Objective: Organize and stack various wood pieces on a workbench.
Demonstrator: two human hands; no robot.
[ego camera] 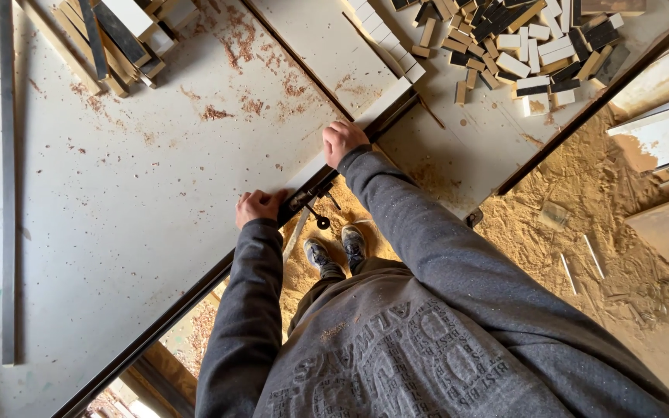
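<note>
Head view, looking straight down over a grey sweatshirt (427,340) at a big pale counter (133,209) dusted with reddish sawdust.

Both hands were on a long white strip (350,131) that lay along the counter's near edge, running diagonally up toward the right. The left hand (259,207) rested at the strip's lower end, fingers curled down over the edge beside a small black fitting (320,220); how tightly they gripped I could not tell. The right hand (344,141) sat farther up the same strip, closed into a loose fist and pressing on top of it. The strip lay flat, touching the counter, between the two hands and beyond the right one.

Work done, as far as could be judged: a good deal of cutting. A heap of short white and dark blocks (520,46) lay well apart at the top right, with a neat row of white blocks (385,35) beside it. A bundle of longer sticks (118,39) waited at the top left, apparently uncut. A thin dark bar (7,178) lay along the far left.

Below the edge, the shoes (336,251) stood on a floor (605,224) deep in sawdust, with a few offcuts scattered in it. The strip in hand looked whole, so its cut seemed yet to be made.
</note>
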